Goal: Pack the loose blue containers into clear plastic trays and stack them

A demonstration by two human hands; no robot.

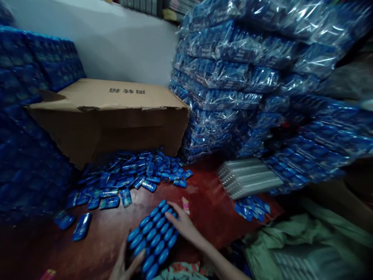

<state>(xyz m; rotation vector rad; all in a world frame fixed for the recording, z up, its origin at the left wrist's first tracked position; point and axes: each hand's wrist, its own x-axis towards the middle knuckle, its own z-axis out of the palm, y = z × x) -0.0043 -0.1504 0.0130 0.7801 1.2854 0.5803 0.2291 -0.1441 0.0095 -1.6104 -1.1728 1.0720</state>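
Note:
A tray of blue oval packs (154, 237), set in neat rows, lies on the dark red table (210, 210) right in front of me. My left hand (125, 262) grips the tray's near left corner, thumb over the packs. My right hand (183, 225) rests on the tray's far right edge with its fingers stretched flat over the packs. A loose heap of the same blue packs (136, 175) spills across the table beyond the tray, out of a tipped cardboard box (116, 116).
Tall stacks of blue packs in clear plastic bags (233, 89) fill the right side, and more blue stacks (26, 128) rise on the left. A pile of clear empty trays (247, 179) sits at the right, green cloth (294, 237) below it. A small pink wrapper (185, 205) lies near my right hand.

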